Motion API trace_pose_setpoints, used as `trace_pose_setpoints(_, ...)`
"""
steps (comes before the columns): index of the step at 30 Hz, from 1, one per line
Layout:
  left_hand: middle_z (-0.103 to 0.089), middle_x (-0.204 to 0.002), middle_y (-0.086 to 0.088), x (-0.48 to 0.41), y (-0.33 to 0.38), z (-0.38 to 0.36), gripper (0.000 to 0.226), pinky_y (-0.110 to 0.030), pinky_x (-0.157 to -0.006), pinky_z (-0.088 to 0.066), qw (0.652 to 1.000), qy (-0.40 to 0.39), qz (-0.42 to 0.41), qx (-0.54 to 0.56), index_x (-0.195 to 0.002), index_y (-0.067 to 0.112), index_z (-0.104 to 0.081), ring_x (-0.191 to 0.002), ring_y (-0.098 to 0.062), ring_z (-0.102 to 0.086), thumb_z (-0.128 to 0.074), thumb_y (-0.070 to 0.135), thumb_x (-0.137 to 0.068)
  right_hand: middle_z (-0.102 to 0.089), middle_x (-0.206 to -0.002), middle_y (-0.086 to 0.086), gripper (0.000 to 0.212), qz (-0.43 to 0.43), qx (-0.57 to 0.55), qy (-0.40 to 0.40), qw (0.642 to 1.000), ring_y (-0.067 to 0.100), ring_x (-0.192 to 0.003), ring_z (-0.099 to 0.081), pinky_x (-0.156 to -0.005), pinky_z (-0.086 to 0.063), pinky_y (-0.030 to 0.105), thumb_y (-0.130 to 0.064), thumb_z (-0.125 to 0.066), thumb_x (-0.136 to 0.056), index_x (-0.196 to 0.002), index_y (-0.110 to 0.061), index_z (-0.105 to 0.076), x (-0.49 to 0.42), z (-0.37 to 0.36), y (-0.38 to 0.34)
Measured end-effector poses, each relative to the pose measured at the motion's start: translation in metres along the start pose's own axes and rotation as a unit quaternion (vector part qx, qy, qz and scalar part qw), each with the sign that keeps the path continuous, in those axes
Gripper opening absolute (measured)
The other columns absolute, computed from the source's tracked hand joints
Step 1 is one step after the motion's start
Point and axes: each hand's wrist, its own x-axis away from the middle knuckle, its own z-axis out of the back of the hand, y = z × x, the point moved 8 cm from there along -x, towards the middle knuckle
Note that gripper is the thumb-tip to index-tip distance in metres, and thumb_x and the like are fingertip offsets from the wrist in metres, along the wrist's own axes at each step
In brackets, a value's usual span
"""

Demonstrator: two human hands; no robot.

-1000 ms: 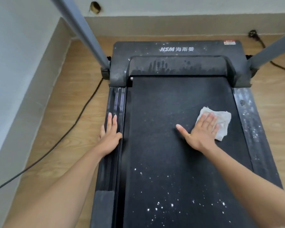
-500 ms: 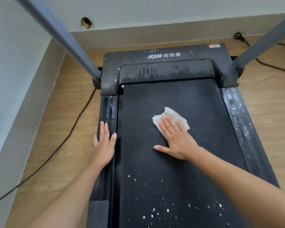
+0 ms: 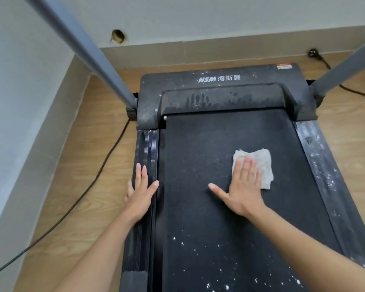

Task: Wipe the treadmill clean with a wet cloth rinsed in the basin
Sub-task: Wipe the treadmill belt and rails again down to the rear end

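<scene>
Beneath flat right hand [image 3: 243, 186], cloth [image 3: 263, 163] swept back rightward over belt [image 3: 198, 154]; left hand [image 3: 140, 190] flat on rail [image 3: 147, 144]; specks [image 3: 198, 247] short of fingers [image 3: 248, 165] unwiped.

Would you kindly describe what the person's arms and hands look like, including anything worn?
The left forearm and right forearm are bare, no sleeves in view. The left hand and right hand wear no gloves, rings, watch or bands.
</scene>
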Motion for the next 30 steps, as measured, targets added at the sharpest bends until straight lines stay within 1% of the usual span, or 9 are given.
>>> trace_pose_setpoints(4, 0.03, -0.145, 0.055, 0.005, 0.002, 0.008, 0.062, -0.052, -0.124, 0.012, 0.998, -0.006, -0.001, 0.057, -0.159, 0.055, 0.009, -0.156, -0.016, 0.024, -0.028, 0.055, -0.109, 0.035, -0.165, 0.024, 0.138, 0.148, 0.042, -0.019, 0.988, 0.038, -0.152, 0.039, -0.126, 0.018, 0.06, -0.104, -0.001, -0.072, -0.161, -0.002, 0.024, 0.003, -0.03, -0.107)
trace_pose_setpoints(7, 0.029, -0.146, 0.055, 0.006, 0.005, 0.01, 0.059, -0.049, -0.125, 0.011, 0.997, 0.0, 0.005, 0.072, -0.16, 0.054, 0.006, -0.157, -0.015, 0.02, -0.025, 0.056, -0.109, 0.03, -0.167, 0.023, 0.13, 0.304, 0.119, -0.049, 0.944, 0.037, -0.153, 0.038, -0.127, 0.013, 0.061, -0.1, -0.013, -0.082, -0.162, -0.003, 0.018, 0.032, -0.06, -0.168)
trace_pose_setpoints(11, 0.032, -0.148, 0.051, 0.0, 0.002, 0.004, 0.067, -0.049, -0.127, 0.004, 0.999, 0.02, 0.01, 0.026, -0.161, 0.051, 0.009, -0.16, -0.022, 0.013, -0.014, 0.067, -0.1, 0.014, -0.175, 0.013, 0.114, 0.413, 0.157, -0.043, 0.896, 0.027, -0.159, 0.026, -0.13, 0.008, 0.054, -0.092, -0.019, -0.091, -0.168, -0.012, 0.006, 0.052, -0.073, -0.159)
trace_pose_setpoints(14, 0.034, -0.15, 0.048, -0.001, 0.003, -0.005, 0.062, -0.057, -0.123, 0.002, 0.999, 0.036, 0.018, -0.01, -0.16, 0.052, 0.013, -0.159, -0.028, 0.013, -0.018, 0.058, -0.106, 0.013, -0.176, 0.002, 0.104, 0.34, 0.126, -0.01, 0.932, 0.019, -0.161, 0.021, -0.131, 0.002, 0.049, -0.088, -0.021, -0.094, -0.169, -0.021, 0.006, 0.038, -0.043, -0.09)
trace_pose_setpoints(17, 0.037, -0.153, 0.042, -0.002, 0.003, -0.009, 0.066, -0.06, -0.123, -0.001, 0.997, 0.039, 0.03, -0.052, -0.159, 0.048, 0.018, -0.159, -0.033, 0.013, -0.022, 0.054, -0.107, 0.019, -0.175, -0.003, 0.105, 0.13, 0.071, 0.04, 0.988, 0.014, -0.16, 0.025, -0.131, 0.006, 0.047, -0.091, -0.017, -0.091, -0.167, -0.026, 0.015, 0.025, 0.003, 0.033)
trace_pose_setpoints(19, 0.039, -0.155, 0.037, -0.003, 0.003, -0.01, 0.07, -0.061, -0.122, -0.004, 0.996, 0.04, 0.038, -0.074, -0.16, 0.044, 0.019, -0.159, -0.034, 0.012, -0.024, 0.057, -0.106, 0.021, -0.175, -0.004, 0.107, -0.004, 0.036, 0.045, 0.998, 0.012, -0.158, 0.028, -0.132, 0.006, 0.045, -0.095, -0.011, -0.086, -0.165, -0.03, 0.021, 0.037, 0.026, 0.116)
trace_pose_setpoints(21, 0.041, -0.153, 0.036, -0.003, 0.003, -0.011, 0.072, -0.061, -0.122, -0.004, 0.995, 0.039, 0.038, -0.082, -0.16, 0.042, 0.02, -0.159, -0.033, 0.013, -0.025, 0.058, -0.106, 0.02, -0.175, -0.002, 0.113, -0.069, 0.004, 0.031, 0.997, 0.013, -0.159, 0.027, -0.132, 0.004, 0.044, -0.099, -0.006, -0.08, -0.165, -0.029, 0.021, 0.047, 0.035, 0.155)
trace_pose_setpoints(25, 0.039, -0.152, 0.04, -0.001, 0.002, -0.006, 0.069, -0.06, -0.123, 0.0, 0.998, 0.02, 0.036, -0.055, -0.16, 0.047, 0.018, -0.158, -0.028, 0.018, -0.025, 0.054, -0.107, 0.028, -0.172, 0.015, 0.137, -0.136, -0.065, 0.003, 0.989, 0.027, -0.157, 0.032, -0.128, 0.014, 0.053, -0.106, -0.002, -0.067, -0.163, -0.013, 0.025, 0.043, 0.012, 0.11)
trace_pose_setpoints(30, 0.03, -0.15, 0.049, 0.007, 0.006, 0.006, 0.06, -0.056, -0.124, 0.011, 0.999, -0.013, 0.023, 0.041, -0.16, 0.052, 0.009, -0.157, -0.018, 0.022, -0.023, 0.05, -0.11, 0.045, -0.161, 0.02, 0.136, 0.066, -0.004, -0.035, 0.997, 0.035, -0.15, 0.045, -0.121, 0.028, 0.054, -0.104, -0.012, -0.074, -0.156, -0.006, 0.035, 0.052, -0.039, -0.052)
